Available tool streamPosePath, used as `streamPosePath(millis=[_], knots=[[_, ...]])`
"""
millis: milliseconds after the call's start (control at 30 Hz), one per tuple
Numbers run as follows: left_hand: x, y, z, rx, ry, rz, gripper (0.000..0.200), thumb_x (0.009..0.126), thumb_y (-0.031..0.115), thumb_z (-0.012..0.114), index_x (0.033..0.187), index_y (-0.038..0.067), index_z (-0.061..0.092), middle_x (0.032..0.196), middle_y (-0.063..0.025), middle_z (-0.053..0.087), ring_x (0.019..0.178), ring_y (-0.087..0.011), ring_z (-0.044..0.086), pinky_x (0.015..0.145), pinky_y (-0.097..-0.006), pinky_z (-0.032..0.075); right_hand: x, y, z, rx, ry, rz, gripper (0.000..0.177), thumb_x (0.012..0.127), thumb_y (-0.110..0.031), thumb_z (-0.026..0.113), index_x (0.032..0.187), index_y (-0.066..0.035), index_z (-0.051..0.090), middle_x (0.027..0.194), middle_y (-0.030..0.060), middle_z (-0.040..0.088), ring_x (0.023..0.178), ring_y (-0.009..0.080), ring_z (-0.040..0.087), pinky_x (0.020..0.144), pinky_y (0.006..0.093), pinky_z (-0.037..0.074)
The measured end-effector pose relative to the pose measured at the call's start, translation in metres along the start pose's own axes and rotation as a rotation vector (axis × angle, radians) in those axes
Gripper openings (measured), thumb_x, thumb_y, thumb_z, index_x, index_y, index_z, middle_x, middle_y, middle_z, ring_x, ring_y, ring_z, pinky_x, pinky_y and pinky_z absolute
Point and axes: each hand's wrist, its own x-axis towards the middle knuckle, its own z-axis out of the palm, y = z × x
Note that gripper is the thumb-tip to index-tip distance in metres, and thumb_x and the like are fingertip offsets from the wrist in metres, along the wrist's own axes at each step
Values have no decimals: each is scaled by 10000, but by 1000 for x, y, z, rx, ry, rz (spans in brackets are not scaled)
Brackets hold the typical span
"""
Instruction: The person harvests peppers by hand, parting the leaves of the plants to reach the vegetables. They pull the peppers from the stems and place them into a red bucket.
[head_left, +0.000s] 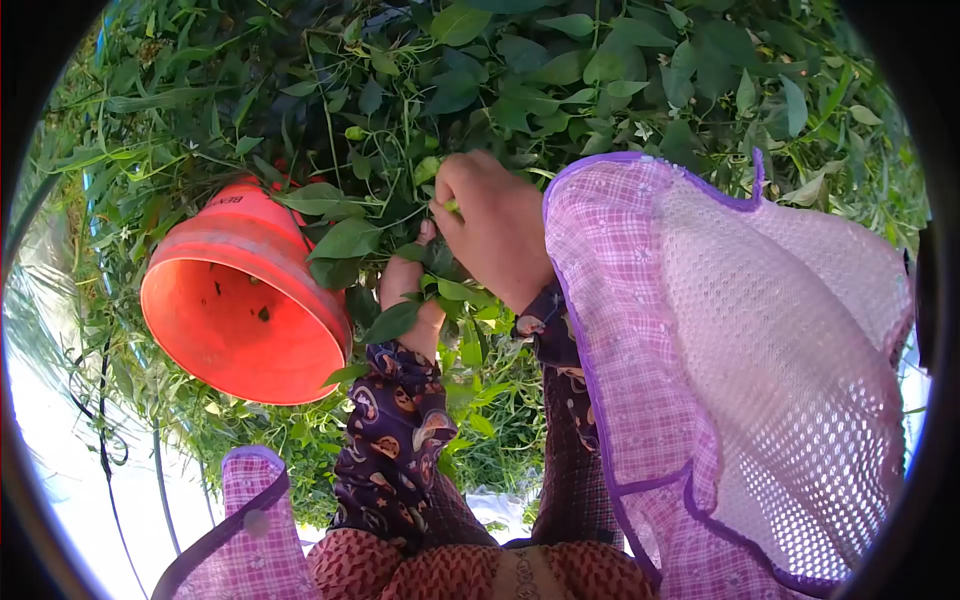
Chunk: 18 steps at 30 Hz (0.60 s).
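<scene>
My right hand (pixel 495 225) is in the foliage at the middle, its fingers curled closed. A bit of a small green pepper (pixel 452 206) shows between its thumb and fingers. Just below and to the left is my left hand (pixel 402 285), its thumb pointing up toward the right one. Leaves (pixel 347 238) cover most of its fingers, so I cannot see what they hold. Beside the right fingertips hangs another pale green pepper (pixel 427 170), and a smaller round green one (pixel 355 133) sits higher among the stems.
An orange-red bucket (pixel 245 325) leans tilted in the plants at the left, mouth toward me, with a few dark bits inside. A pink checked cloth with white mesh (pixel 780 370) covers much of the right side. Dark thin lines (pixel 105 430) hang at the left.
</scene>
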Motion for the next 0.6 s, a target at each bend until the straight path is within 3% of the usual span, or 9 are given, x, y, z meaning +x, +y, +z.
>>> streamPosePath(millis=[67, 133, 300, 367, 400, 433, 500, 567, 600], knots=[[11, -4, -10, -66, 24, -101, 150, 920, 228, 666, 925, 87, 615, 782, -8, 612, 698, -118, 597, 643, -247, 519, 23, 12, 3, -207, 6, -104, 98, 754, -47, 614, 850, -62, 604, 866, 98, 604, 754, 281, 642, 637, 398, 515], [18, -8, -15, -101, 66, -156, 141, 916, 216, 671, 928, 86, 615, 782, -9, 614, 692, -120, 598, 634, -252, 523, 38, 22, 18, -603, -229, -248, 162, 715, -55, 622, 875, -78, 623, 880, 91, 586, 788, 285, 641, 638, 397, 527], [23, -9, -19, -110, 135, -176, 125, 899, 179, 688, 937, 84, 616, 784, -17, 622, 674, -127, 600, 604, -271, 535, 37, 36, 19, -585, -119, -219, 198, 710, -86, 642, 906, -78, 614, 879, 102, 613, 787, 283, 650, 632, 381, 523], [22, -10, -20, -99, 178, -167, 123, 889, 160, 698, 942, 82, 617, 786, -23, 627, 667, -131, 602, 589, -282, 540, 26, 37, 5, -60, -213, 22, 208, 707, -99, 665, 897, -61, 592, 857, 122, 636, 777, 270, 650, 642, 368, 509], [21, -11, -21, -112, 170, -199, 124, 892, 166, 694, 944, 82, 619, 785, -23, 626, 670, -130, 602, 597, -281, 539, 20, 45, 5, 92, -246, 90, 234, 716, -137, 682, 914, -48, 597, 825, 94, 651, 759, 208, 641, 656, 338, 494], [21, -11, -21, -123, 162, -232, 126, 896, 173, 691, 947, 82, 620, 785, -24, 626, 673, -129, 603, 605, -281, 537, 16, 50, 4, 93, -248, 91, 234, 716, -137, 682, 914, -48, 597, 825, 94, 651, 759, 208, 641, 656, 338, 494], [20, -14, -23, -78, 139, -219, 139, 908, 198, 675, 957, 81, 620, 795, -22, 630, 673, -132, 604, 612, -285, 537, 12, 54, 2, 458, -309, 267, 244, 730, -142, 686, 951, -55, 633, 811, 35, 634, 742, 141, 610, 664, 299, 484], [17, -13, -22, -32, 119, -205, 157, 921, 224, 660, 968, 79, 620, 806, -20, 633, 673, -134, 604, 618, -289, 536, 9, 46, -6, 504, -347, 271, 239, 769, -156, 683, 984, -56, 656, 819, 1, 628, 719, 89, 582, 652, 256, 467], [14, -10, -19, -62, 40, -169, 136, 929, 181, 632, 1015, 76, 620, 868, -25, 639, 739, -128, 612, 670, -281, 532, 6, 37, -12, 737, -375, 402, 232, 783, -154, 678, 990, -51, 657, 812, 8, 625, 699, 82, 573, 648, 243, 461]])
